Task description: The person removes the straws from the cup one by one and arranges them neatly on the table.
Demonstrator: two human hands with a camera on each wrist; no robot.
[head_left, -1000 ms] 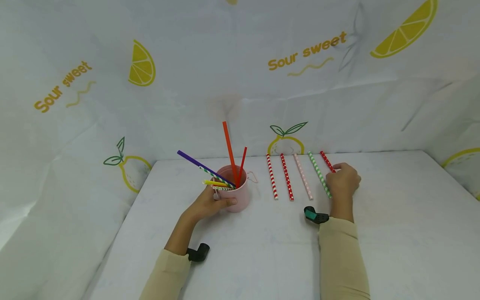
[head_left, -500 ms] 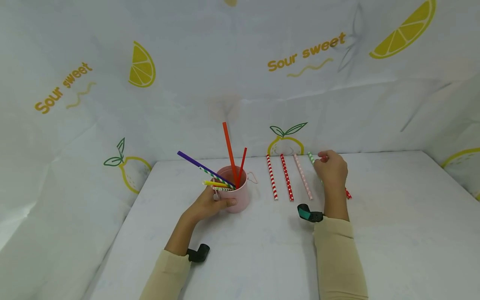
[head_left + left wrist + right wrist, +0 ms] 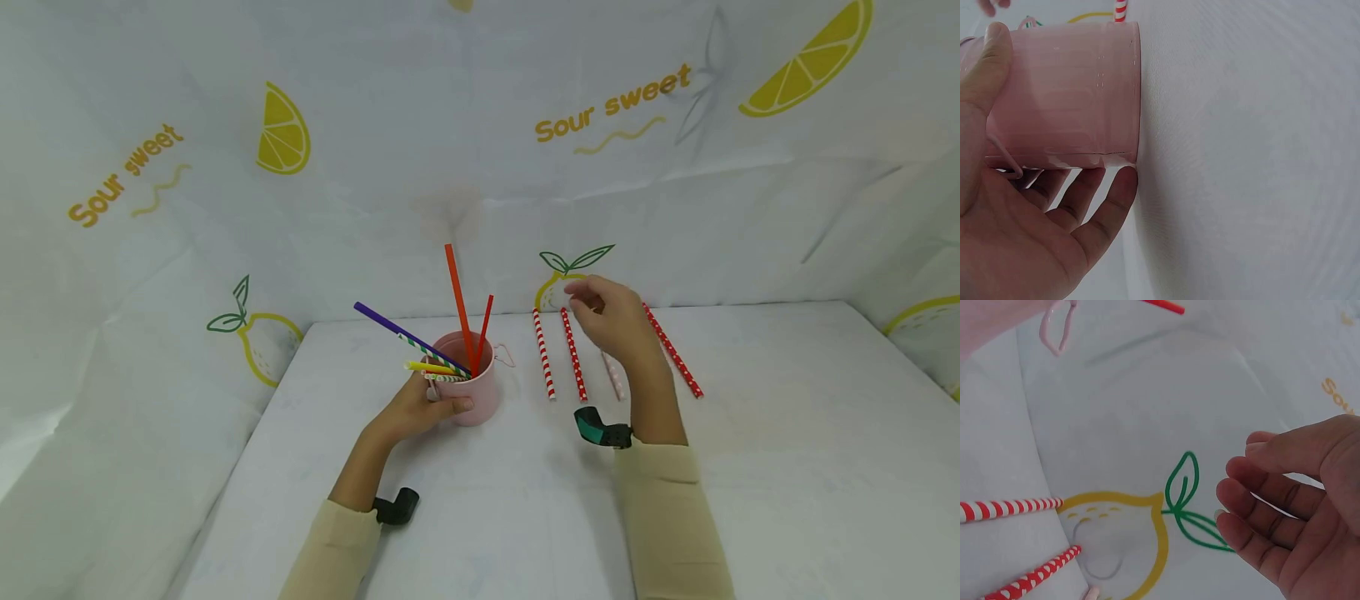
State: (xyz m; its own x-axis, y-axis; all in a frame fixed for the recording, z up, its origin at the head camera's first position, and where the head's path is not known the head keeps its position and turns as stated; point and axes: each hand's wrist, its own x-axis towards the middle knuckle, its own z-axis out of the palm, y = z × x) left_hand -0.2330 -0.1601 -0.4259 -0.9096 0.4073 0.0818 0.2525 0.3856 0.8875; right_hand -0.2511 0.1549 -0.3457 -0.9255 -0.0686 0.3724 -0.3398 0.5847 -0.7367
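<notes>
Fingers of the right hand (image 3: pixel 617 323) are curling loosely, empty; the left hand (image 3: pixel 422 408) is clasping a pink cup (image 3: pixel 483 401). The right is now hovering farther left.

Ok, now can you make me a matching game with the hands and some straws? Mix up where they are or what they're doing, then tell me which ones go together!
Column one:
1. Left hand
2. Right hand
3. Purple straw
4. Red-and-white striped straw

Column two:
A. Raised, holding nothing
B. Lying on the table
C. Gripping the pink cup
D. Leaning in the pink cup

Right pairs: 1-C, 2-A, 3-D, 4-B.
</notes>
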